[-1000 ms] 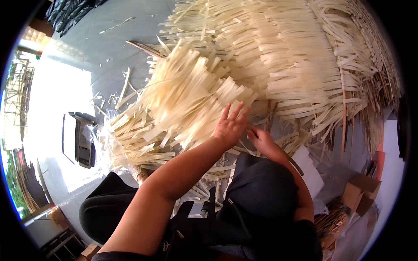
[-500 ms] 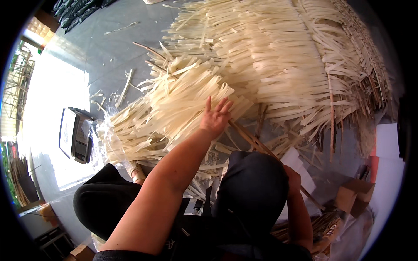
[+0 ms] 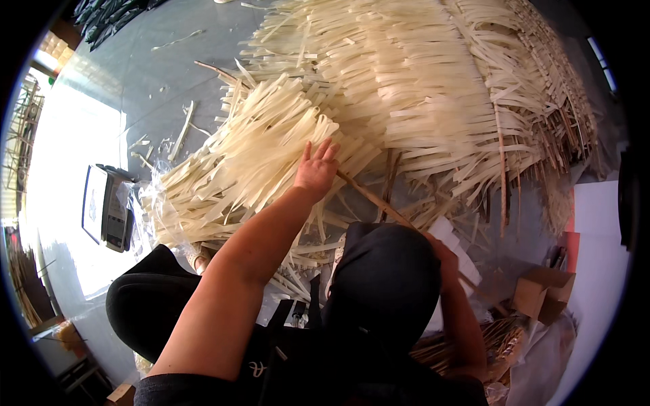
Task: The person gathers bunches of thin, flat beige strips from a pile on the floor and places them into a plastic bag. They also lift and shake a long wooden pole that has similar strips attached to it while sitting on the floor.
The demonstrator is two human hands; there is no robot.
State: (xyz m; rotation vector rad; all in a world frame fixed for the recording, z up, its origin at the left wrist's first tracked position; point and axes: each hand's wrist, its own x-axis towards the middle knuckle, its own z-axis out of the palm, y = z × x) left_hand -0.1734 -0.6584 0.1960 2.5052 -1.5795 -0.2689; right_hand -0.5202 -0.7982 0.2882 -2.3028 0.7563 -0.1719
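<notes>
My left hand (image 3: pixel 315 169) lies flat with its fingers spread on a loose bundle of pale flat strips (image 3: pixel 237 169) that fans out over the grey floor. It holds nothing. A thin brown stick (image 3: pixel 376 201) runs from just beside that hand down to my raised knee in black cloth (image 3: pixel 386 284). My right hand (image 3: pixel 439 249) is drawn back close to my body and mostly hidden behind that knee. Its fingers do not show.
A much larger heap of pale strips (image 3: pixel 440 88) covers the floor ahead and to the right. A small grey scale-like device (image 3: pixel 105 206) sits at the left. A cardboard box (image 3: pixel 542 294), white sheets (image 3: pixel 599 223) and a bundle of brown sticks (image 3: pixel 474 342) lie at the right.
My right hand has pulled back from the strips toward my body, behind the knee. My left hand has stayed spread on the bundle, sliding slightly along it.
</notes>
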